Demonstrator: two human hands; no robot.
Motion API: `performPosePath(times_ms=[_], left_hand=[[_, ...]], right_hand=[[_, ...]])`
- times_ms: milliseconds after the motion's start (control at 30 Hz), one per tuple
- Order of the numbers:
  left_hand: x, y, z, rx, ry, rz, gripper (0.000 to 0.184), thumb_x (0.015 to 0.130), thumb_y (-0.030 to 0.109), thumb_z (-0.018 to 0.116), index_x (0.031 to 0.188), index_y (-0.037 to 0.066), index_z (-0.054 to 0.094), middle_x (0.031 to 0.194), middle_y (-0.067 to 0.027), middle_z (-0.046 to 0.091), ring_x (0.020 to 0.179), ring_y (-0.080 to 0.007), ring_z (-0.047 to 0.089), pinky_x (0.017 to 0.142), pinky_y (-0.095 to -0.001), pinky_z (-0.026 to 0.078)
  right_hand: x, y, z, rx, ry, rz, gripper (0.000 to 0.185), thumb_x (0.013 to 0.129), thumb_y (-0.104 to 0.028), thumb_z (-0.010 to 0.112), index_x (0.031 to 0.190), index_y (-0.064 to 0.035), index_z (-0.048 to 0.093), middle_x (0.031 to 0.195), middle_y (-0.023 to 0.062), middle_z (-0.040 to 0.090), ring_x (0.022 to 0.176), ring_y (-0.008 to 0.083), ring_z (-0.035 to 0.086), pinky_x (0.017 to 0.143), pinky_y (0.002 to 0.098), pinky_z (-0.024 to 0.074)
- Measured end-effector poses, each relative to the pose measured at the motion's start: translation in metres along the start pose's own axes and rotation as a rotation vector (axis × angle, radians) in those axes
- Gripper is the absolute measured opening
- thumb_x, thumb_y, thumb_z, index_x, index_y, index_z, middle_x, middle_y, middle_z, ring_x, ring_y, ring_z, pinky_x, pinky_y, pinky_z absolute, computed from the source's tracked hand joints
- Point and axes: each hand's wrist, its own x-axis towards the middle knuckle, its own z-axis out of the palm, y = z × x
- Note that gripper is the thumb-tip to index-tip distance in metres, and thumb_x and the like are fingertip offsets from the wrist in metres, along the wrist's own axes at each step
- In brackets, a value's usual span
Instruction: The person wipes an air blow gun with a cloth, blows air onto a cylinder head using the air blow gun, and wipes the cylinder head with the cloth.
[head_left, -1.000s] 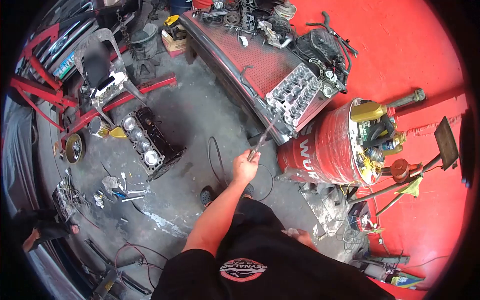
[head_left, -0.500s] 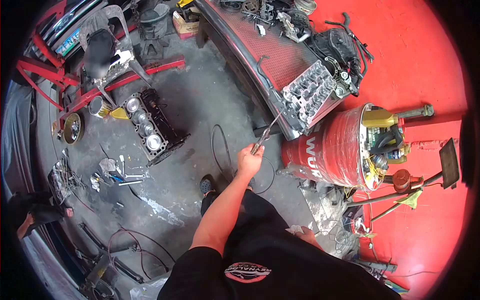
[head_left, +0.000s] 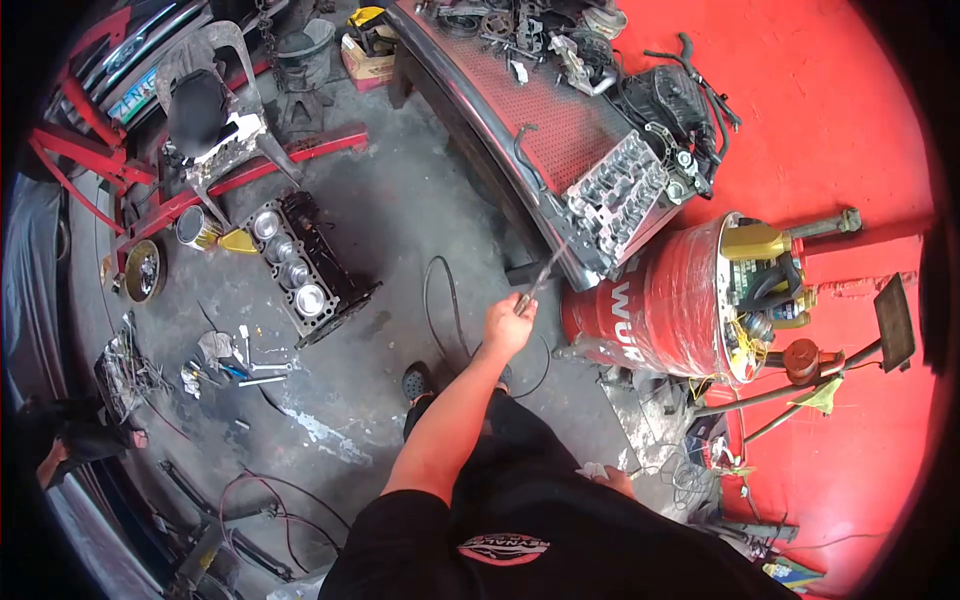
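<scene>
My left hand (head_left: 508, 328) is stretched out over the floor, closed around what looks like an air blow gun (head_left: 532, 293) with a long thin nozzle. The nozzle points up and right at the near corner of a cylinder head (head_left: 622, 190); I cannot tell whether it touches. A thin dark hose (head_left: 547, 362) curves down from below that hand. Low at my right side, my right hand (head_left: 617, 482) is partly hidden by my shirt, with a crumpled white cloth or tissue (head_left: 592, 469) in its fingers. The cylinder head lies on a red perforated bench top (head_left: 520, 95).
An engine block (head_left: 290, 262) stands on the floor at left, near a yellow container (head_left: 238, 241) and wrenches (head_left: 268, 367). A red drum (head_left: 650, 300) bears bottles beside the bench. A hose loop (head_left: 430, 290) lies near my feet. A chair (head_left: 245, 135) stands upper left.
My left hand and the blow gun have shifted slightly right and down, and the nozzle looks blurred now. My right hand stays low with the white cloth. The view has moved a little.
</scene>
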Motion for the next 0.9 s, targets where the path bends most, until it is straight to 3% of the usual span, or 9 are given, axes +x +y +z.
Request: performPosePath(times_ms=[200, 333, 433, 533, 633, 700, 733, 800, 900], left_hand=[[0.003, 0.006, 0.005, 0.062, 0.033, 0.034, 0.023, 0.092, 0.029, 0.067, 0.096, 0.006, 0.068, 0.072, -0.0203, 0.065, 0.069, -0.0377, 0.067, 0.062, -0.0449, 0.049], [-0.001, 0.005, 0.000, 0.060, 0.022, 0.066, 0.024, 0.091, 0.029, 0.068, 0.095, 0.006, 0.067, 0.077, -0.0215, 0.067, 0.074, -0.0405, 0.068, 0.064, -0.0468, 0.051], [-0.008, 0.001, 0.005, 0.171, 0.002, 0.053, 0.025, 0.091, 0.032, 0.066, 0.094, 0.007, 0.066, 0.078, -0.0218, 0.067, 0.078, -0.0443, 0.066, 0.066, -0.0495, 0.051], [-0.014, 0.004, 0.005, 0.113, 0.009, 0.079, 0.026, 0.092, 0.032, 0.065, 0.093, 0.007, 0.065, 0.078, -0.0222, 0.067, 0.079, -0.0447, 0.066, 0.066, -0.0508, 0.051], [-0.010, 0.014, 0.000, 0.019, 0.088, 0.054, 0.025, 0.091, 0.031, 0.066, 0.091, 0.006, 0.065, 0.072, -0.0202, 0.065, 0.068, -0.0405, 0.065, 0.062, -0.0474, 0.049], [-0.012, 0.017, -0.005, -0.059, 0.116, 0.001, 0.025, 0.091, 0.030, 0.067, 0.090, 0.005, 0.066, 0.069, -0.0191, 0.064, 0.064, -0.0381, 0.064, 0.061, -0.0456, 0.048], [-0.007, 0.018, -0.009, -0.039, 0.075, -0.038, 0.024, 0.091, 0.029, 0.067, 0.091, 0.005, 0.067, 0.072, -0.0195, 0.066, 0.069, -0.0394, 0.065, 0.063, -0.0462, 0.049], [0.009, 0.027, -0.014, -0.025, 0.045, -0.056, 0.023, 0.091, 0.027, 0.067, 0.092, 0.005, 0.068, 0.076, -0.0200, 0.068, 0.074, -0.0408, 0.067, 0.066, -0.0467, 0.050], [0.005, 0.033, -0.021, -0.043, 0.027, -0.099, 0.025, 0.091, 0.027, 0.067, 0.091, 0.003, 0.069, 0.077, -0.0207, 0.068, 0.074, -0.0401, 0.066, 0.067, -0.0461, 0.050]], right_hand=[[0.008, 0.012, 0.010, -0.077, -0.021, 0.027, 0.051, 0.085, -0.041, 0.067, 0.124, -0.0082, 0.064, 0.114, 0.0191, 0.070, 0.111, 0.0331, 0.067, 0.096, 0.0423, 0.0509], [-0.011, -0.014, 0.004, -0.007, -0.010, -0.038, 0.049, 0.086, -0.041, 0.066, 0.123, -0.0088, 0.065, 0.112, 0.0194, 0.071, 0.109, 0.0340, 0.067, 0.094, 0.0436, 0.0512], [-0.022, -0.036, -0.002, 0.037, 0.053, 0.034, 0.044, 0.087, -0.040, 0.065, 0.118, -0.0086, 0.065, 0.109, 0.0218, 0.071, 0.106, 0.0372, 0.067, 0.091, 0.0458, 0.0515], [-0.014, -0.003, 0.012, -0.045, 0.072, -0.029, 0.040, 0.088, -0.038, 0.064, 0.114, -0.0074, 0.065, 0.107, 0.0244, 0.070, 0.104, 0.0406, 0.067, 0.088, 0.0479, 0.0512], [-0.006, -0.006, 0.016, -0.024, 0.100, -0.052, 0.042, 0.088, -0.041, 0.064, 0.112, -0.0063, 0.064, 0.106, 0.0265, 0.068, 0.104, 0.0433, 0.065, 0.087, 0.0498, 0.0505], [-0.016, -0.003, 0.028, -0.034, 0.252, -0.044, 0.044, 0.088, -0.043, 0.064, 0.112, -0.0061, 0.064, 0.106, 0.0265, 0.068, 0.105, 0.0439, 0.065, 0.087, 0.0506, 0.0502], [-0.021, 0.001, 0.033, -0.037, 0.299, -0.036, 0.044, 0.088, -0.043, 0.064, 0.112, -0.0060, 0.064, 0.106, 0.0265, 0.068, 0.105, 0.0441, 0.065, 0.087, 0.0509, 0.0501], [-0.005, 0.007, 0.025, 0.036, 0.110, -0.092, 0.046, 0.089, -0.045, 0.063, 0.111, -0.0053, 0.064, 0.106, 0.0264, 0.068, 0.105, 0.0445, 0.065, 0.087, 0.0510, 0.0502], [-0.015, 0.006, 0.029, 0.097, 0.076, -0.066, 0.047, 0.089, -0.047, 0.062, 0.111, -0.0046, 0.064, 0.107, 0.0258, 0.069, 0.105, 0.0429, 0.065, 0.087, 0.0499, 0.0506]])
